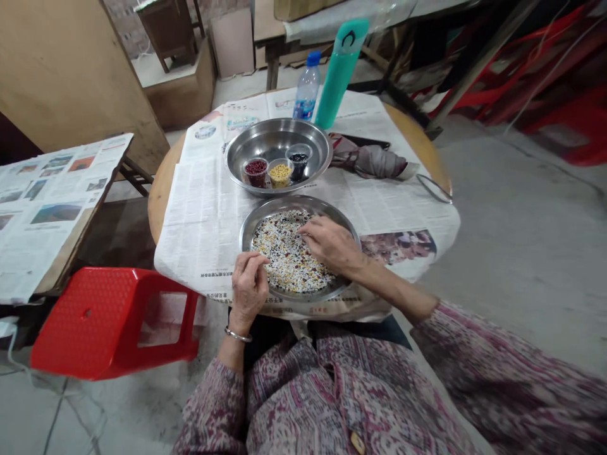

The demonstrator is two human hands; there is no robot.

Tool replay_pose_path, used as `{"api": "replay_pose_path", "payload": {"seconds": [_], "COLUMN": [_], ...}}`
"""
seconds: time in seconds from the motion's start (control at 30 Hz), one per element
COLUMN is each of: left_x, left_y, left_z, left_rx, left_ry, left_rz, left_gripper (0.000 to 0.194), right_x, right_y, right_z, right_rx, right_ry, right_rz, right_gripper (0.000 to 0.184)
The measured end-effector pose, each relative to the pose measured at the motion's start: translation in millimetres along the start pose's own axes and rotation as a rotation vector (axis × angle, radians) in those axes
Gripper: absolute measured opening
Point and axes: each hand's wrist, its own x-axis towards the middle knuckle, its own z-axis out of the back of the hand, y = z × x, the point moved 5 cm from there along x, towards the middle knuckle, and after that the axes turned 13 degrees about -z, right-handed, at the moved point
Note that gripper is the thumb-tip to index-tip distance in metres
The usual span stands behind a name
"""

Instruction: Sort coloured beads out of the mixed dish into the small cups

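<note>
A round steel dish (pixel 327 205) holds a spread layer of mixed grains and beans (pixel 290 253), white with yellow, dark red and black bits. My right hand (pixel 329 245) reaches over the dish from the right, fingers pinched together at the grains. At the dish's left rim is my left hand (pixel 250 284), its fingers curled and the tips over the edge. Whatever either hand pinches is too small to make out. Behind the dish, a larger steel bowl (pixel 241 144) contains clear cups of red beans (pixel 257 172), yellow beans (pixel 280 174) and black beans (pixel 298 162).
Newspaper (pixel 194 208) covers the round table. A water bottle (pixel 308 88) and a tall teal bottle (pixel 340 76) stand behind the bowl. To its right lies a crumpled grey cloth bundle (pixel 370 158). On the floor at left is a red plastic stool (pixel 90 322), beside another newspaper-covered table (pixel 57 202).
</note>
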Motion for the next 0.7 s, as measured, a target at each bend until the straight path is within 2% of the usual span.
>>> {"api": "replay_pose_path", "payload": {"seconds": [0.1,0.23,0.5,0.6,0.7], "left_x": [-0.1,-0.5,-0.8,-0.7,-0.3], "left_y": [0.4,1.0,1.0,0.7,0.3], "left_z": [-0.3,-0.3,-0.4,-0.4,-0.2], "left_rx": [0.001,0.002,0.004,0.003,0.008], "left_ry": [-0.003,-0.005,0.007,0.007,0.006], "left_rz": [-0.007,-0.013,0.001,0.000,0.001], "left_gripper": [0.022,0.023,0.022,0.022,0.022], "right_x": [15.4,18.3,-13.2,-26.0,-29.2], "right_y": [-11.5,-4.2,35.5,40.3,34.0], "right_z": [-0.4,-7.8,-12.2,-8.4,-2.3], "right_rx": [-0.102,-0.153,0.000,0.013,0.050], "right_ry": [-0.053,0.000,0.147,0.168,0.164], "right_rz": [-0.079,-0.089,0.108,0.173,0.172], "right_gripper": [0.029,0.030,0.026,0.026,0.024]}}
